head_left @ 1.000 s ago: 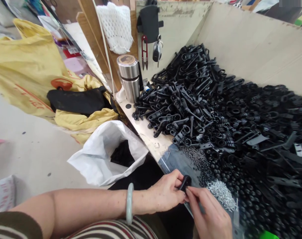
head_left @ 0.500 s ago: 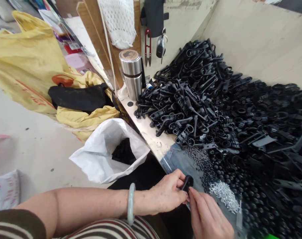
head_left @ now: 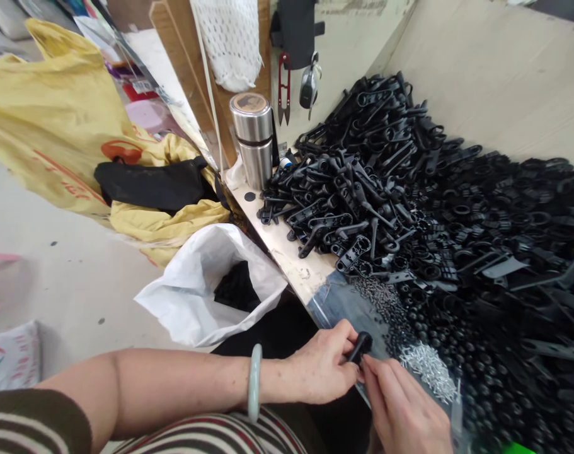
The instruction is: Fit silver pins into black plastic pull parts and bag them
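Note:
My left hand (head_left: 322,364), with a pale green bangle on its wrist, is closed round a small black plastic part (head_left: 362,345) with a rounded end, which looks like a crank-shaped handle. My right hand (head_left: 404,400) pinches with thumb and fingertips against the near side of that part; whatever lies between those fingertips is hidden. Both hands meet over the bench's near edge. Just beyond them lies a pile of small silver pins or screws (head_left: 431,372). Dark small hardware (head_left: 378,299) and round black knobs (head_left: 447,343) are heaped beside it.
A large heap of black handle-like parts (head_left: 343,195) covers the bench toward the back and right. A steel flask (head_left: 253,142) stands at its left. Red thread snips (head_left: 284,88) and keys (head_left: 309,88) hang behind. Below the edge sits an opened white sack (head_left: 173,302) with black contents.
The view has shifted slightly. Both hands stay together on the black part, which has tilted a little; my right fingertips remain pressed against it.

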A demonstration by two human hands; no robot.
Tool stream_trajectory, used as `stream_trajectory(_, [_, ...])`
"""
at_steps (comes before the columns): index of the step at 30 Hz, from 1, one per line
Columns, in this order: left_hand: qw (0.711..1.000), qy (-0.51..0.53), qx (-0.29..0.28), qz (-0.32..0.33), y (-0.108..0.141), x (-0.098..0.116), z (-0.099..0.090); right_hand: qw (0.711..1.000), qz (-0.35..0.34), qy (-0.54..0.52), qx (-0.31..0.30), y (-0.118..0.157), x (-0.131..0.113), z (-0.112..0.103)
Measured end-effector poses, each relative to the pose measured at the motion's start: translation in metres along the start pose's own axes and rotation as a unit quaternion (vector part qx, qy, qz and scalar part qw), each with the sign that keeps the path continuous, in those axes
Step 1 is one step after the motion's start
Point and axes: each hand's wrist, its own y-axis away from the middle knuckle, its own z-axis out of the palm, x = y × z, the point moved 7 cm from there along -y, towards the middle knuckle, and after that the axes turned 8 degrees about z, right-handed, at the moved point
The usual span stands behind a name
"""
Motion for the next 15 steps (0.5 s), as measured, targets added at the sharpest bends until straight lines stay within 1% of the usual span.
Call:
stream_trajectory(3, [0.999,-0.033,-0.003,0.01,0.001,0.005,-0.001,1.0,0.003,-0.005,0.01,-0.008,-0.001,-0.003])
stream_trajectory(6, [1.0,-0.011,-0.001,0.017,0.002,0.005,0.0,1.0,0.001,0.011,0.0,-0.012,0.001,0.0])
stream_trajectory(9, [0.999,0.04,0.01,0.014,0.001,-0.001,0.002,1.0,0.007,0.015,0.005,-0.012,0.005,0.001])
stream_trajectory(11, [0.996,0.088,0.023,-0.008,-0.001,-0.006,0.003,1.0,0.015,0.001,0.006,-0.011,0.007,0.001])
stream_trajectory(13, [0.988,0.145,0.038,-0.037,-0.002,-0.01,0.005,0.999,0.039,-0.026,0.001,-0.01,0.011,0.0])
stream_trajectory(15, [0.979,0.191,0.049,-0.06,-0.003,-0.008,0.006,0.995,0.08,-0.06,0.008,-0.008,0.017,-0.002])
